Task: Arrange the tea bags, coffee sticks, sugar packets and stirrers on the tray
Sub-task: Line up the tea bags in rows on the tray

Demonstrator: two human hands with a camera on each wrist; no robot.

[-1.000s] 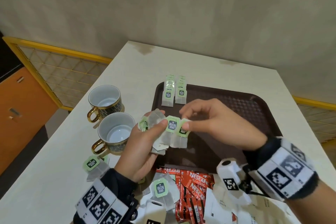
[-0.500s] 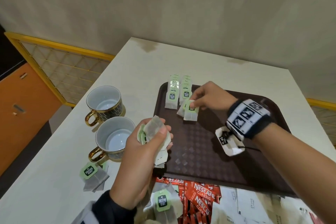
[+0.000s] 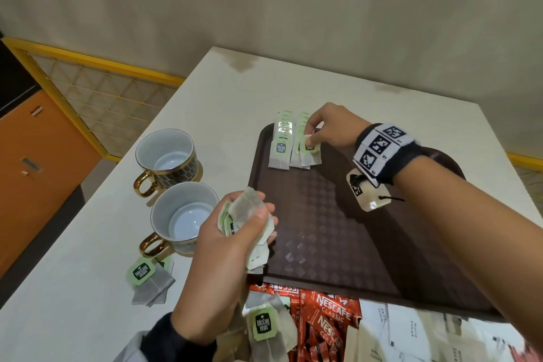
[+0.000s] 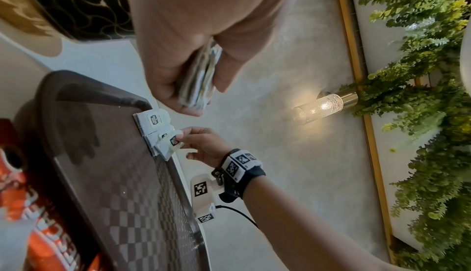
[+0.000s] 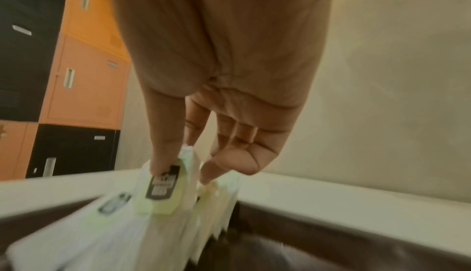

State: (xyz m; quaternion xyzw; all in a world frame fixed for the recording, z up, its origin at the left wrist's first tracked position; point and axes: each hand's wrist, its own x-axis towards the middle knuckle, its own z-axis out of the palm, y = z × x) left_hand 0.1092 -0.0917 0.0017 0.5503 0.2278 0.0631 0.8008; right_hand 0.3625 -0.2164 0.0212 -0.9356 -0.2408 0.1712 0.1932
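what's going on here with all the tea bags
A person is laying out tea bags on a brown tray. The right hand pinches a tea bag at the second of two rows in the tray's far left corner. The left hand grips a bunch of tea bags near the tray's left edge. Nescafe sticks, white sugar packets and more tea bags wait off the tray.

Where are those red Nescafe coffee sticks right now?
In the head view, the coffee sticks lie heaped on the table just off the tray's near edge, between loose tea bags and white sugar packets.
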